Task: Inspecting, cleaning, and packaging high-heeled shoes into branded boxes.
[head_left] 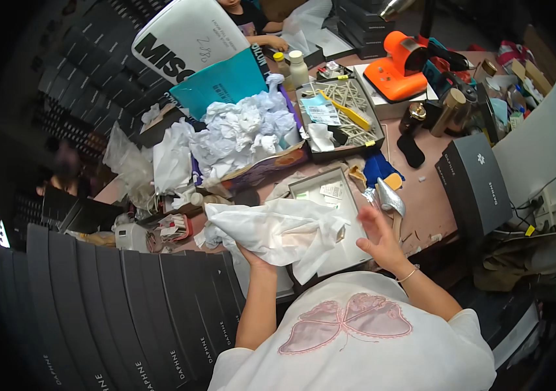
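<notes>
1. Fingers of your left hand (256, 259) hold the white tissue bundle (262, 229) from below; most are hidden beneath it, so how far they curl can't be told. Your right hand (384, 240) holds nothing: its thumb stands wide of the fingers, whose tips are blurred.
2. Your one bundle is thin, creased and partly see-through, narrowing toward the left, with a loose flap hanging on its near right side. A pale pinkish tint shows through the middle; what lies inside is hidden.
3. You have it above the near left part of one open grey box (350, 250), covering much of that box's left side. Whether they touch, you can't tell.
4. Inside the box, toward its far end, at least two paper labels (332, 189) lie flat. Just right of it is one silvery object (391, 198), hard to identify.
5. Beyond the box, you have one carton (271, 168) heaped with crumpled white paper (242, 127), and one dark tray (342, 152) of pale sticks, too many to count, with one yellow tool (344, 111) on top.
6. Farther out are two bottles, one orange dispenser (396, 73) and, at your right, one black box (475, 186).
7. At the far edge, a co-worker's hand (278, 43) shows; the person is cut off by the frame.
</notes>
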Available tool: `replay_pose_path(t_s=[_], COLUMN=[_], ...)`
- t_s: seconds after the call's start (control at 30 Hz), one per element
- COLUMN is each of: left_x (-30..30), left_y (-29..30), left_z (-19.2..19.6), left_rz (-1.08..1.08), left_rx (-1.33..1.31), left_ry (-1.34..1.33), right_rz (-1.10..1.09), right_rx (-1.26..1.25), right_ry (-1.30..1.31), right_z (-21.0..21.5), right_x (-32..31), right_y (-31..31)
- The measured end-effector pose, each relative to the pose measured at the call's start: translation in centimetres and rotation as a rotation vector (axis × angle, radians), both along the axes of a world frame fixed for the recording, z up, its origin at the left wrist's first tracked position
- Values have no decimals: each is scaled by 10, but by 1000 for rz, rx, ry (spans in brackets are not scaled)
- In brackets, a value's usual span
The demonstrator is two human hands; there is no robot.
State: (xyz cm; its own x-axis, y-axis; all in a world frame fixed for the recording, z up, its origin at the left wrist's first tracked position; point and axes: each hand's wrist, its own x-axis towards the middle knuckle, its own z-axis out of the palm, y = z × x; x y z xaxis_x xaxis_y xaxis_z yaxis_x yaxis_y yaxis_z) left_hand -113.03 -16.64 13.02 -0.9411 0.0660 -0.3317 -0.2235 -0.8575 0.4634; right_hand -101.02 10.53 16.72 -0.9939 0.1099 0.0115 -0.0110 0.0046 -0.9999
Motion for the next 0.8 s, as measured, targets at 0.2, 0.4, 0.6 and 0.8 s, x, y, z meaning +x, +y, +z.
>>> replay_pose_path(t_s=[0.2,0.4,0.6,0.8], left_x=[22,-3,-37,-32], left_y=[39,59,33,65], left_z=[98,113,157,177], left_rz=[-47,75,-197,-146], left_rx=[-76,-374,-516,-688], left_ry=[240,356,730,847], right_rz=[133,301,266,53], right_rx=[-832,-1058,-713,-394], right_ry=[-337,-340,-494,-567], right_z=[-23,-32,7,-5], right_x=[-16,3,26,54], right_y=[-18,-6,81,115])
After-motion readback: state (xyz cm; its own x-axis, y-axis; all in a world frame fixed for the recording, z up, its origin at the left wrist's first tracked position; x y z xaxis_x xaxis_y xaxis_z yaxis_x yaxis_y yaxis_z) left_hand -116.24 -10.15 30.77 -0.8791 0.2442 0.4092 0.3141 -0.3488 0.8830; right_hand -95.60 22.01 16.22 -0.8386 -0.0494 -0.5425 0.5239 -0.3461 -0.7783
